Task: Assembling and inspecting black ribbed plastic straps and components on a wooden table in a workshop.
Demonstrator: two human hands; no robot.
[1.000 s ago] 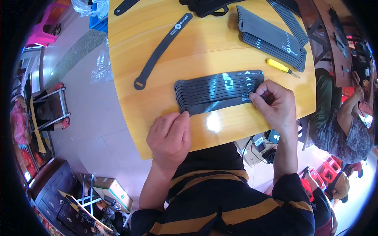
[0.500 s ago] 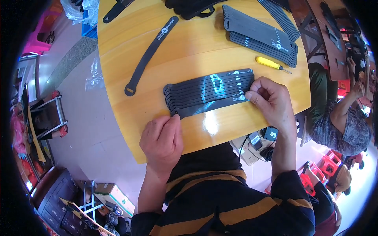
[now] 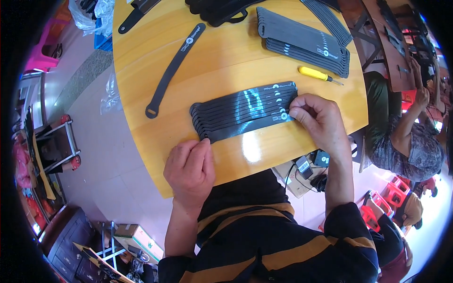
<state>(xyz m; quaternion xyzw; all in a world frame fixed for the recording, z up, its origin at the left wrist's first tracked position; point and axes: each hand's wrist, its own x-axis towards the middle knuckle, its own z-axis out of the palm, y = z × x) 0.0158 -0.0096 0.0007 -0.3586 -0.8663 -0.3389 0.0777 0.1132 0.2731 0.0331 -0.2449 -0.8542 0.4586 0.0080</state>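
Several black storage straps (image 3: 245, 109) lie overlapping in a fanned stack on the yellow wooden table (image 3: 226, 52), close to its front edge. My left hand (image 3: 189, 166) pinches the left end of the nearest strap between thumb and forefinger. At the other end, my right hand (image 3: 317, 118) has its thumb and forefinger closed on that strap's right tip; its other fingers are curled. A single black strap (image 3: 172, 73) with a slotted end lies apart at the left. To the back right is a second, thicker stack of grey-black straps (image 3: 302, 40).
A yellow-handled screwdriver (image 3: 315, 73) lies between the two stacks on the right. More straps (image 3: 328, 21) and a dark fabric item (image 3: 219, 10) sit at the far edge. Other people (image 3: 415, 146) and red stools (image 3: 395, 194) are on the right.
The whole table scene has shifted slightly left in the view. Both hands keep their pinch on the nearest strap's ends, and the stack looks the same.
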